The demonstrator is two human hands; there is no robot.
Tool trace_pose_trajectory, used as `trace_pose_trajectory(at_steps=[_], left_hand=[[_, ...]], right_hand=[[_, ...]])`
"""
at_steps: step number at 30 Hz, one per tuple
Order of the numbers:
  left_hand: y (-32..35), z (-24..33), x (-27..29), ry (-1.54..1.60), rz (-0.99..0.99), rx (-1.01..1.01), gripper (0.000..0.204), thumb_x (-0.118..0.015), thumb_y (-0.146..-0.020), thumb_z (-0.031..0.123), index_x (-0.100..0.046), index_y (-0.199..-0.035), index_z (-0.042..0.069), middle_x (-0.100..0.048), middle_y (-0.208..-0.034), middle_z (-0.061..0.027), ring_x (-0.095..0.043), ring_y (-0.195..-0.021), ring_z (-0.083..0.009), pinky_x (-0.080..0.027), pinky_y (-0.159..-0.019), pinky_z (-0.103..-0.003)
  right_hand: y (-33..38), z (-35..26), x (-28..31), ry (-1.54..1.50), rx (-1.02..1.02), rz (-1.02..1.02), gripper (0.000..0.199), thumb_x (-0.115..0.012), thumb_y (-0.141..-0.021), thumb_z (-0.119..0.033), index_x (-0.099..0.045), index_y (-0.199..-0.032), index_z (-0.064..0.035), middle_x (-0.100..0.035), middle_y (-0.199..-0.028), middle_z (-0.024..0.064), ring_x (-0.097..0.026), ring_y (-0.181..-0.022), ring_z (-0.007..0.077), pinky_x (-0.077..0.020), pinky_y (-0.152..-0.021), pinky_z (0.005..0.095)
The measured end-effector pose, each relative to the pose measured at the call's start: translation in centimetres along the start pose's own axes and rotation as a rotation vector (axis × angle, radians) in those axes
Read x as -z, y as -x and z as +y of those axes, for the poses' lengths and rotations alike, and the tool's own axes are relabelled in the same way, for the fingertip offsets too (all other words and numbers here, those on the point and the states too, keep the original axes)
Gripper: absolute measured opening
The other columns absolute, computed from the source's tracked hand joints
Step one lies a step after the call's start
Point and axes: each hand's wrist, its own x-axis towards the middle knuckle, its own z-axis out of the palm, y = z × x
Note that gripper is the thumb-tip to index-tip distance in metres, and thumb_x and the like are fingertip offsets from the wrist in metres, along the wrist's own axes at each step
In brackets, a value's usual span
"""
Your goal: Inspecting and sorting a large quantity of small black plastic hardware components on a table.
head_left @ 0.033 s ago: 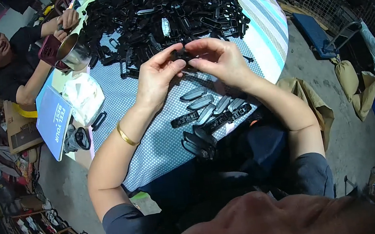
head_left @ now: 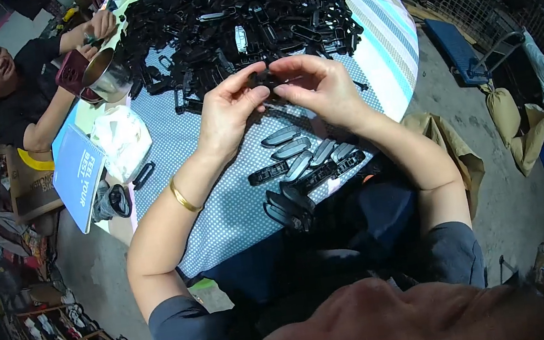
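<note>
My left hand (head_left: 230,110) and my right hand (head_left: 325,89) meet over the table, thumbs and fingertips closed on a small black plastic piece (head_left: 264,79). Fingers hide most of it, so its exact kind does not show. Just beyond my fingertips lies a large heap of black plastic pieces (head_left: 230,19), many oblong and frame-like. Nearer to me, below the hands, is a small group of oval pieces with grey faces (head_left: 292,148). Dark open-framed pieces (head_left: 267,173) and a stack of black curved pieces (head_left: 288,207) lie beside them.
The round table wears a patterned cloth (head_left: 215,209). At its left are a metal cup (head_left: 107,76), a white plastic bag (head_left: 121,144) and a blue booklet (head_left: 80,176). Another person (head_left: 31,85) sits there, hands near a dark red object (head_left: 73,74). A blue platform trolley (head_left: 453,50) stands at right.
My hands and the piece in them look the same. At the far left, the other person's raised hand has shifted slightly.
</note>
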Motion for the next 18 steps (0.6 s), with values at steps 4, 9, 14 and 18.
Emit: trace_pose_trajectory(at_steps=[4, 9, 14, 18], left_hand=[[-0.1, 0.0, 0.3, -0.255, -0.017, -0.201, 0.036, -0.064, -0.079, 0.004, -0.059, -0.116, 0.005, -0.054, -0.092, -0.0019, -0.052, -0.072, -0.0068, -0.045, -0.065, -0.019], [0.2, 0.5, 0.0, -0.253, -0.025, -0.156, 0.037, -0.065, -0.078, 0.004, -0.06, -0.115, 0.005, -0.052, -0.091, -0.0011, -0.052, -0.073, -0.0073, -0.045, -0.065, -0.019], [0.4, 0.1, -0.8, 0.154, 0.066, -0.095, 0.034, -0.062, -0.081, 0.002, -0.058, -0.115, 0.0, -0.061, -0.1, -0.0054, -0.057, -0.085, -0.0095, -0.049, -0.075, -0.022], [0.5, 0.2, -0.2, 0.063, 0.079, -0.089, 0.034, -0.06, -0.082, 0.001, -0.056, -0.116, -0.002, -0.062, -0.105, -0.0091, -0.059, -0.091, -0.0115, -0.049, -0.081, -0.024]], right_hand=[[-0.1, -0.4, -0.1, 0.052, 0.073, 0.019, 0.03, -0.066, -0.078, -0.003, -0.06, -0.107, 0.0015, -0.061, -0.104, 0.0097, -0.061, -0.093, 0.0149, -0.0503, -0.082, 0.0269], [-0.3, 0.0, -0.1, 0.165, 0.198, 0.024, 0.026, -0.066, -0.076, -0.001, -0.063, -0.101, 0.0016, -0.061, -0.103, 0.0112, -0.062, -0.092, 0.017, -0.0511, -0.08, 0.0277], [-0.4, 0.6, -0.5, 0.456, 0.525, 0.105, 0.026, -0.071, -0.068, 0.0, -0.063, -0.093, 0.0016, -0.062, -0.096, 0.0138, -0.063, -0.086, 0.0261, -0.0512, -0.074, 0.0312], [-0.7, 0.4, -0.7, 0.537, 0.474, 0.131, 0.036, -0.074, -0.07, -0.011, -0.06, -0.1, 0.0024, -0.061, -0.093, 0.0122, -0.061, -0.084, 0.0214, -0.05, -0.07, 0.0284]])
